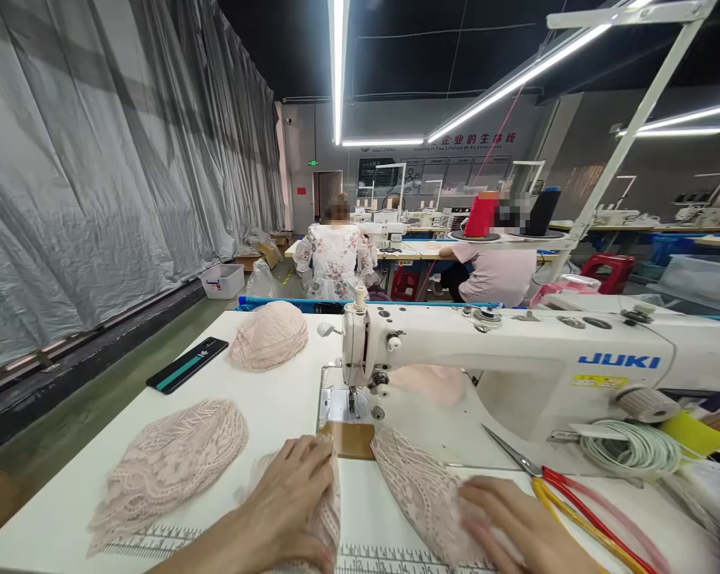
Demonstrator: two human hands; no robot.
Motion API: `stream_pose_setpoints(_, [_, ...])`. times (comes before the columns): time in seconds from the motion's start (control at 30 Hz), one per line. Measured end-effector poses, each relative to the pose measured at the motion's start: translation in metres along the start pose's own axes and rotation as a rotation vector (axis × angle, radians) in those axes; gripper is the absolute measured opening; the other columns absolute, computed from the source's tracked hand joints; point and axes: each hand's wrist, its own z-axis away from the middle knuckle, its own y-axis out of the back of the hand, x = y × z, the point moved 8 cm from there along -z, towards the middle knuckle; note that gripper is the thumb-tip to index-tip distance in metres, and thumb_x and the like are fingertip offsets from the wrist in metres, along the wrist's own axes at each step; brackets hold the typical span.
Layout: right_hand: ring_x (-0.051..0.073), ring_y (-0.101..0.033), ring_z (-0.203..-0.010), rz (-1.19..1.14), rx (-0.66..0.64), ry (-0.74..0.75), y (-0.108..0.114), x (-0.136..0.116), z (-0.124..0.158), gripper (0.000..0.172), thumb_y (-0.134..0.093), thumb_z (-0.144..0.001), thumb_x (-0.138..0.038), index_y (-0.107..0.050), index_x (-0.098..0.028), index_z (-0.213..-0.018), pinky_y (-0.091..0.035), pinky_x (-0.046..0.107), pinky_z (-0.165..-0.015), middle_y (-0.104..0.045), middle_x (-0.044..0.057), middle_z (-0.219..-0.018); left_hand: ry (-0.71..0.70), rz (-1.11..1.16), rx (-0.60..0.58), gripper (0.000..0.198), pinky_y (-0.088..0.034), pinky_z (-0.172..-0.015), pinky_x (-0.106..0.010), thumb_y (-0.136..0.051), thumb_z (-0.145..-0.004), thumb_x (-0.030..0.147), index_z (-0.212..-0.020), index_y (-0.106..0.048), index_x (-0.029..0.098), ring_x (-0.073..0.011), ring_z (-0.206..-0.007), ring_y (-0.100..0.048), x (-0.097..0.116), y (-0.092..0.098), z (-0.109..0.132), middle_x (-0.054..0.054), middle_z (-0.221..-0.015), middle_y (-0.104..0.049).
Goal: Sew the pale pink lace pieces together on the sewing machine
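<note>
My left hand curls over a pale pink lace piece, its fingers and thumb closed about the fabric at the table's front. To the right, my right hand is smeared by motion, and its fingertips meet the edge of another lace piece; whether they grip it cannot be told. That piece reaches up to a brown plate in front of the sewing machine's needle. Farther left, a third lace piece lies on the table, with a rounded pink cup-shaped piece behind it.
The white JUKI sewing machine spans the right side. Scissors with red and yellow handles lie beside my right hand, near a coil of pale cord. A phone rests at the left edge. A ruler strip runs along the front.
</note>
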Motion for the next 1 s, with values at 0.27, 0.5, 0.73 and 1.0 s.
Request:
stream_pose_setpoints(0.27, [0.019,-0.063,-0.104,-0.316,-0.144,0.069,-0.033,-0.052,-0.041,0.039,-0.036,-0.094,-0.015,-0.055,-0.029,-0.125,-0.052,0.03,-0.085,-0.066,0.007,-0.116,-0.069,0.093,-0.218,0.048,-0.005,-0.095,-0.081,-0.045,-0.093,0.052,-0.139,-0.038,0.042,-0.0477,-0.139,0.001,0.029,0.004,0.002,-0.006,-0.155,-0.018])
stream_pose_setpoints(0.5, [0.015,-0.064,-0.069,-0.408,-0.072,-0.137,-0.044,-0.029,-0.033,0.036,-0.036,-0.09,-0.019,-0.041,-0.025,-0.125,-0.054,0.027,-0.065,-0.064,0.005,-0.097,-0.292,-0.101,0.007,0.071,-0.023,-0.11,-0.056,-0.062,-0.084,0.017,-0.144,-0.026,0.028,-0.0329,-0.137,-0.029,0.08,-0.007,-0.036,-0.013,-0.148,-0.034])
stream_pose_setpoints(0.73, [0.016,-0.064,-0.072,-0.247,-0.137,-0.108,-0.041,-0.019,-0.035,0.015,-0.039,-0.091,-0.023,-0.054,-0.025,-0.095,-0.05,0.026,-0.06,-0.061,0.003,-0.09,-0.439,-0.246,0.119,0.014,-0.038,-0.087,-0.031,-0.044,-0.094,0.014,-0.102,-0.055,0.018,-0.0191,-0.095,-0.054,0.099,-0.015,-0.059,-0.004,-0.094,-0.06])
stream_pose_setpoints(1.0, [0.017,-0.063,-0.059,0.038,-0.067,-0.206,-0.026,0.019,-0.034,0.023,-0.034,-0.091,-0.025,-0.051,-0.024,-0.075,-0.042,0.025,-0.048,-0.061,0.001,-0.071,-0.348,-0.27,0.132,0.014,-0.039,-0.08,-0.03,-0.041,-0.094,0.015,-0.087,-0.053,0.018,-0.0175,-0.089,-0.053,0.083,-0.006,-0.045,-0.004,-0.098,-0.059])
